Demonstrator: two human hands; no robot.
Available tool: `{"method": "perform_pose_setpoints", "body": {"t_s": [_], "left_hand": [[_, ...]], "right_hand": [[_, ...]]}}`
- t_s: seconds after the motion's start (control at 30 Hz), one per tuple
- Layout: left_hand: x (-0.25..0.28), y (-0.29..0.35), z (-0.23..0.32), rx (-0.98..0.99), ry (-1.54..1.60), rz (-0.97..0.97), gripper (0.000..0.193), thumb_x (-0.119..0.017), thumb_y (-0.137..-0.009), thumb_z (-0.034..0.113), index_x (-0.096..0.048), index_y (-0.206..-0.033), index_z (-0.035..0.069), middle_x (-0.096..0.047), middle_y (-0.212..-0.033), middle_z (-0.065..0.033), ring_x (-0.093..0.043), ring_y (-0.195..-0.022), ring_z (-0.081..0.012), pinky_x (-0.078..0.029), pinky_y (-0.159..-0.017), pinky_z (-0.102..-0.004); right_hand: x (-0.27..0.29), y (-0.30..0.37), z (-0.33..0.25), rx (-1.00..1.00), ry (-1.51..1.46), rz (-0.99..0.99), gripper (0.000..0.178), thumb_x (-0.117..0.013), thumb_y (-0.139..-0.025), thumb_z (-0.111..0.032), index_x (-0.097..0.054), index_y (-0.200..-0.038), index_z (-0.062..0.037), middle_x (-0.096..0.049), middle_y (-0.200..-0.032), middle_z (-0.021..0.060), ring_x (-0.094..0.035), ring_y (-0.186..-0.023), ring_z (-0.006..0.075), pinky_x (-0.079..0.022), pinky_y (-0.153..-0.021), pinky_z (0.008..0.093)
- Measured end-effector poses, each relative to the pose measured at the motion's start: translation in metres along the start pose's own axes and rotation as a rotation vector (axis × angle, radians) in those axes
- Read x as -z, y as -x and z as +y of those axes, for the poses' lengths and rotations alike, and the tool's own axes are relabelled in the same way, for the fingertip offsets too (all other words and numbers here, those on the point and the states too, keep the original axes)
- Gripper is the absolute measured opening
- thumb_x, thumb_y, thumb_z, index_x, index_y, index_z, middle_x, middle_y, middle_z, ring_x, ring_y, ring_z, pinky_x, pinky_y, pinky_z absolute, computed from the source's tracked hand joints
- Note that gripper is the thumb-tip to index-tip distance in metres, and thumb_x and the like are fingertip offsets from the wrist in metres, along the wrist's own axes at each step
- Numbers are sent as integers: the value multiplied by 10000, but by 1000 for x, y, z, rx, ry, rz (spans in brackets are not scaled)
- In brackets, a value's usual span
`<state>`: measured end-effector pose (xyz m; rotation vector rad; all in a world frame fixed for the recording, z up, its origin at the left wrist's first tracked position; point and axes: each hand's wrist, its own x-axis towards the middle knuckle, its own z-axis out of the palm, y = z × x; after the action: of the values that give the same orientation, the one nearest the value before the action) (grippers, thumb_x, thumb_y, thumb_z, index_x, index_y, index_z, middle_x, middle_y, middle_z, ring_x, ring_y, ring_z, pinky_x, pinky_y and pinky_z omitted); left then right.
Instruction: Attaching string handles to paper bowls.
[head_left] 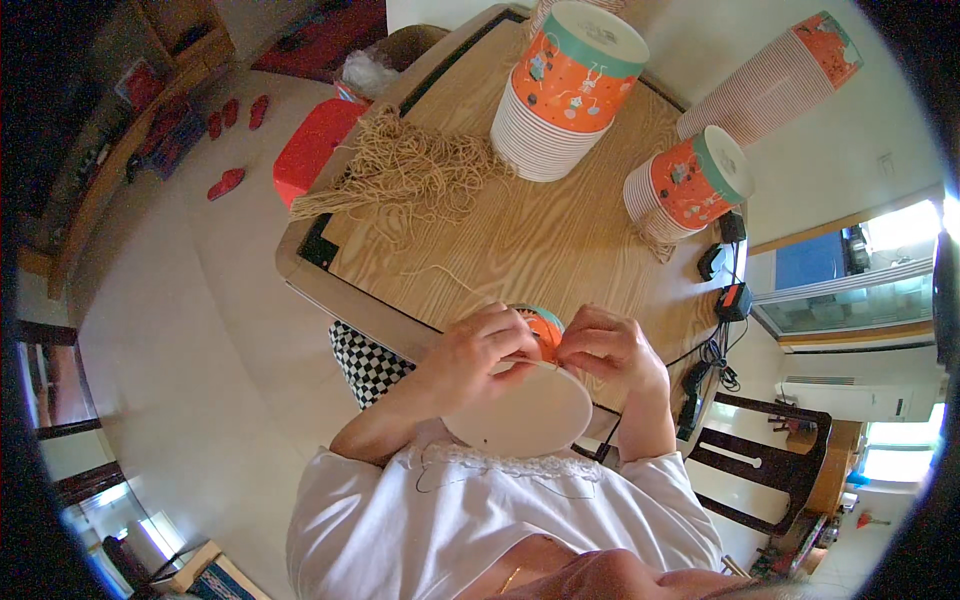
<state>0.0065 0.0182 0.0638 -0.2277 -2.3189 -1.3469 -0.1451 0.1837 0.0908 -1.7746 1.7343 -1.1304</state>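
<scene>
Paper tub (pixel 518 415) tilted at desk's (pixel 560 240) near edge, approx 6 o'clock; pale round face shows, orange side mostly hidden behind hands. L hand (pixel 485 348) at tub's 11 o'clock, R hand (pixel 612 348) at its 1: fingers of both tog. at rim, tips partly hidden; can't tell if rim or cord's in the pinch. Loose cord end (pixel 450 278) runs from L hand twd 10 o'clock. Tub stack (pixel 570 90) at 12 hides most of another, cut off up top.

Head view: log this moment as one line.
left hand: at rim of paper cup | right hand: same rim | twine pile, tall cup stack: on table
</scene>
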Motion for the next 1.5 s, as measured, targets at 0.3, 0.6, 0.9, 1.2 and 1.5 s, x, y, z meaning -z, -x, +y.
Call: {"method": "perform_pose_setpoints", "body": {"t_s": [0.3, 0.6, 0.9, 1.2, 1.5], "left_hand": [[-4, -1, 1, 5, 12, 36, 187, -681, -650, 79, -543, -775, 69, -546, -810, -62, -545, -811, -265, -457, -718, -371], [-3, -1, 1, 36, 31, 18, 190, -683, -659, 72, -538, -781, 71, -546, -823, -62, -538, -827, -260, -448, -746, -375], [8, 13, -19, 337, -270, 133, 403, -730, -675, 160, -543, -1021, 68, -591, -857, -107, -583, -794, -269, -472, -697, -355], [30, 37, 3, 550, -411, -95, 311, -686, -727, 363, -554, -694, 83, -576, -542, -56, -586, -523, -268, -460, -522, -387], [29, -11, -21, 199, -584, -68, 145, -542, -761, 55, -603, -891, 64, -548, -840, -94, -549, -847, -266, -451, -754, -373]], "right_hand": [[-1, 3, 0, -86, 20, 51, 111, -666, -716, -95, -646, -823, -77, -598, -765, 60, -577, -716, 244, -468, -625, 342], [0, 3, 2, -76, -30, 6, 94, -660, -725, -81, -645, -815, -55, -597, -764, 76, -587, -738, 250, -476, -632, 346], [0, 20, 43, -392, 149, 184, 79, -611, -767, -37, -616, -844, -18, -604, -796, 110, -603, -734, 244, -481, -635, 321], [-17, 41, 56, -664, 194, 283, 80, -592, -791, -53, -620, -862, -29, -626, -810, 101, -617, -717, 217, -487, -645, 309], [-3, 66, 64, -651, 169, 359, 86, -598, -802, -49, -618, -877, -13, -637, -800, 72, -618, -738, 149, -481, -653, 273]]}}
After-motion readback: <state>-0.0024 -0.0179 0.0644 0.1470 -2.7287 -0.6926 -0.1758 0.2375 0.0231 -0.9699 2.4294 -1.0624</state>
